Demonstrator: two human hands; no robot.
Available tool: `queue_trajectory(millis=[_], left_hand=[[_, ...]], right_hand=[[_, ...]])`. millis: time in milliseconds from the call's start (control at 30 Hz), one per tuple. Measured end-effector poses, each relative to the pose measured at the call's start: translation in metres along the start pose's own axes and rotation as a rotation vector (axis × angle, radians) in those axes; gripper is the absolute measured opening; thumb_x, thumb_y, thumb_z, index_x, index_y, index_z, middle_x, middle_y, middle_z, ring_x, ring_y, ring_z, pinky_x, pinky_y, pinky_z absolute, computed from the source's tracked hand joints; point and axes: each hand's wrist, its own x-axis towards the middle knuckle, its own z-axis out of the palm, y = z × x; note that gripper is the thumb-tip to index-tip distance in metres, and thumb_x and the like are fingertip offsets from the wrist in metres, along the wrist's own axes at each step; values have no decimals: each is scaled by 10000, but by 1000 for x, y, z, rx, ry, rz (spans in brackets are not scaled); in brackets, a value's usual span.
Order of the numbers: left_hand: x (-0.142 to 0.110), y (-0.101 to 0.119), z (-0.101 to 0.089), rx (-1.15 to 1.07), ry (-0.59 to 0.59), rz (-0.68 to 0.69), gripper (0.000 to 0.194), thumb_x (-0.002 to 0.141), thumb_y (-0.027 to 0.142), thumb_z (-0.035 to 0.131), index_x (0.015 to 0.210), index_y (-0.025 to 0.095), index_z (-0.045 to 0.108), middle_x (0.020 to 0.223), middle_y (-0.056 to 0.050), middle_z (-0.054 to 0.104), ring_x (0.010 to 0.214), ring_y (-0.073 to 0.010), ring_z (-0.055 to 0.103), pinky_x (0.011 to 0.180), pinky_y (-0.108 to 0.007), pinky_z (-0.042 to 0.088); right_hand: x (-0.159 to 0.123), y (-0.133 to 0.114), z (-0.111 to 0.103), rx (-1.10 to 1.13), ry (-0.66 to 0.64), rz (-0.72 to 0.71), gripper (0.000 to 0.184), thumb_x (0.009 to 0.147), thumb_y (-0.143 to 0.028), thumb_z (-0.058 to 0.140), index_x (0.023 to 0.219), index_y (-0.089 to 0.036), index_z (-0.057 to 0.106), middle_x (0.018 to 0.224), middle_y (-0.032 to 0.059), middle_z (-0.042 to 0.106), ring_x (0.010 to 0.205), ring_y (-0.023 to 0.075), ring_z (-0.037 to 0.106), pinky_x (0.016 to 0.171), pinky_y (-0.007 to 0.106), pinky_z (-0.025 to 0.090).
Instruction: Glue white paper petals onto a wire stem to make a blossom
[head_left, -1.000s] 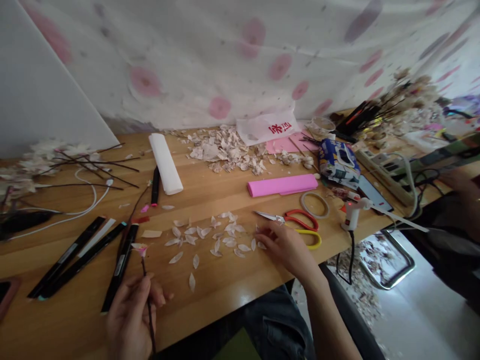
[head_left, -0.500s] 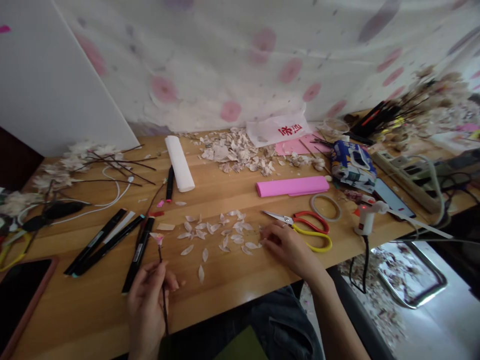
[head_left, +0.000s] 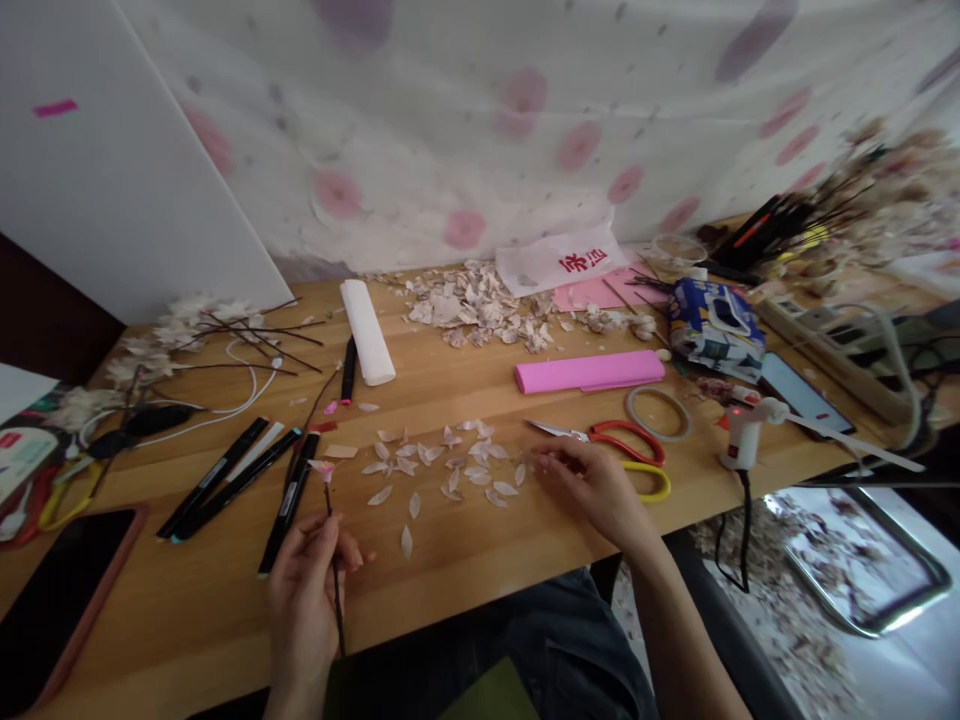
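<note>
"Backdrop?"
"White cloth with pink spots (head_left: 465, 130) hangs behind the wooden desk (head_left: 465, 600); white panel (head_left: 112, 170) leans left."
"Floor?"
"Pale, littered, metal tray (head_left: 862, 560) lying lower right."

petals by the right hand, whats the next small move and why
Probably pick up one of the loose petals with the right hand: its fingertips are beside them, while the left hand holds the dark stem tipped with a pink bud.

Left hand (head_left: 304, 590) in a raised pinch, right hand (head_left: 592, 490) curled low.
</note>
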Motion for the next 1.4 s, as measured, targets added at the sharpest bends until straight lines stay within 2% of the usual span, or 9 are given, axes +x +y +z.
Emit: queue_trajectory(millis=[167,367,600,900,1033,1133,1267,1400], left_hand=[[-1,2,3,-10,4,11,399,545,446,962,726,201,705,485,70,595,476,-115,524,477,-260,613],[1,0,4,-11,6,8,397,535,434,964,728,196,711,478,68,600,464,-113,525,466,-258,610],[0,0,5,-18,4,15,403,543,446,965,733,195,714,477,61,607,460,-116,532,470,-264,605],[0,-2,4,-13,6,26,393,589,460,948,745,195,703,475,67,598,455,-99,536,454,-201,533],[0,-3,4,-4,-5,24,364,631,451,928,756,194,703,475,63,600,462,-101,539,457,-193,524],[-1,-5,4,-1,-7,32,339,668,444,908,773,194,705,481,66,602,466,-104,543,484,-208,548],[-2,-7,1,3,-13,38,300,725,429,874,803,201,695,489,76,601,468,-107,542,519,-229,581],[-2,-7,-3,1,-58,11,267,769,405,851,838,197,699,515,70,615,483,-115,560,530,-239,584]], right_hand=[[-3,0,-1,-46,0,-12,196,933,-304,612,951,-180,762,829,68,765,721,224,680,649,313,493],[-3,-6,5,-180,-38,-80,71,905,-190,692,940,-184,753,954,87,734,899,256,668,826,365,482],[8,-9,22,-306,-91,-131,102,844,-98,739,810,-183,693,902,84,688,891,275,601,857,404,416],[8,-4,18,-281,-84,-180,168,876,-101,676,759,-206,615,839,56,703,816,254,612,795,376,418],[7,-19,17,-270,-52,-189,145,890,-97,660,793,-199,624,838,59,707,817,257,623,793,382,438],[4,-44,34,-248,-51,-214,97,944,-129,633,872,-194,640,903,68,706,870,247,636,792,360,467],[3,-77,78,-255,-105,-253,56,922,-185,717,932,-188,662,979,90,699,941,271,617,824,375,488],[7,-86,108,-311,-165,-261,61,897,-163,718,894,-178,660,1014,135,681,969,314,570,863,442,475]])
